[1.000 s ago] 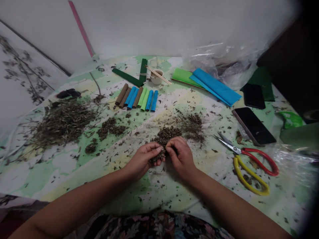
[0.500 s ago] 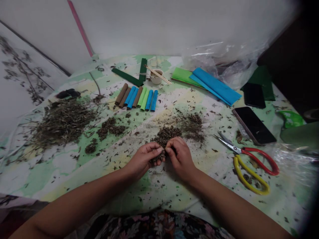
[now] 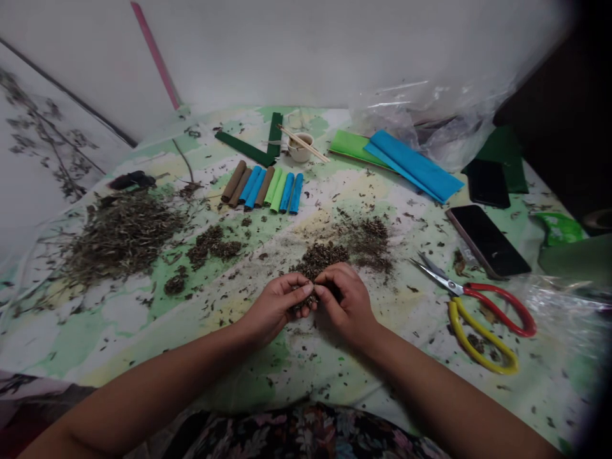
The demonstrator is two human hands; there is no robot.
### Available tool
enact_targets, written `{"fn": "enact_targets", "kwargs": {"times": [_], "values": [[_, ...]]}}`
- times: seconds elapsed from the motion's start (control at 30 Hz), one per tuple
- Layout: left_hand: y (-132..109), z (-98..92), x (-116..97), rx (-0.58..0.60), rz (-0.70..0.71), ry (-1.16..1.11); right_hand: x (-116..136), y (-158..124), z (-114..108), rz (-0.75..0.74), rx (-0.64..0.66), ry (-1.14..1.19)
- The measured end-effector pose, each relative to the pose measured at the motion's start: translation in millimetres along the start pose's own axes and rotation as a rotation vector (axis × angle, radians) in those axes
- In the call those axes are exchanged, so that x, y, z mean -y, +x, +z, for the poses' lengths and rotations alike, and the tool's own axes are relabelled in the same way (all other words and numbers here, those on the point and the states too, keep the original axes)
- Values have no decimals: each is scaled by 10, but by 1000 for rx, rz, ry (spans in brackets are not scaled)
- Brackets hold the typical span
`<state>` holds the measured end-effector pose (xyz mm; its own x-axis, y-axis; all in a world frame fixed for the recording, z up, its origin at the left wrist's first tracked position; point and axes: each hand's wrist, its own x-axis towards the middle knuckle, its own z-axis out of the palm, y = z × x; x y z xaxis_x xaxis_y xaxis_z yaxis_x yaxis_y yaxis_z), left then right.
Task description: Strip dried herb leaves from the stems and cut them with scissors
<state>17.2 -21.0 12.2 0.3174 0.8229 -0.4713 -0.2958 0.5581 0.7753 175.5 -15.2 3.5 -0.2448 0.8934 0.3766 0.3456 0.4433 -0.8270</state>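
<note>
My left hand (image 3: 282, 301) is closed around a small clump of dried leaves (image 3: 302, 302), part of which shows between the fingers. Against it, my right hand (image 3: 345, 298) pinches at the clump's edge with thumb and forefinger; the thumbs nearly meet. Just beyond both hands lies a heap of crumbled dried leaves (image 3: 325, 255), with a thinner dark scatter (image 3: 370, 242) to its right. Smaller crumbled piles (image 3: 210, 247) sit to the left. A large pile of dried stems and leaves (image 3: 124, 233) spreads at the far left.
Rolled brown, blue and green tubes (image 3: 262, 187) stand in a row behind the piles. A cup (image 3: 300, 152) carries chopsticks (image 3: 306, 144). Folded blue paper (image 3: 414, 166) lies at the back. Scissors (image 3: 456, 288) lie open on the right, near a phone (image 3: 488, 241) and clear plastic.
My right hand's fingertips have shifted slightly to the left, closer to my left thumb. My left hand keeps its hold on the clump, and the piles look the same.
</note>
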Motion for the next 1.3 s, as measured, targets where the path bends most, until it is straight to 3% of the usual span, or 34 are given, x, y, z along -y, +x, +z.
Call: {"fn": "enact_targets", "kwargs": {"times": [0.23,0.47,0.7,1.0,1.3], "values": [[3,-8,-6,23,-4,11,2,-1,14,9,51,-24],[-9,1,-11,28,-10,61,7,6,5,20,1,58],[-6,-36,9,74,-1,164,49,-27,-18,-142,39,-19],[-5,30,-41,-70,-8,79,-18,32,-59,41,-89,20],[-9,11,-27,-43,14,67,25,11,-48,-60,-36,-2]]}}
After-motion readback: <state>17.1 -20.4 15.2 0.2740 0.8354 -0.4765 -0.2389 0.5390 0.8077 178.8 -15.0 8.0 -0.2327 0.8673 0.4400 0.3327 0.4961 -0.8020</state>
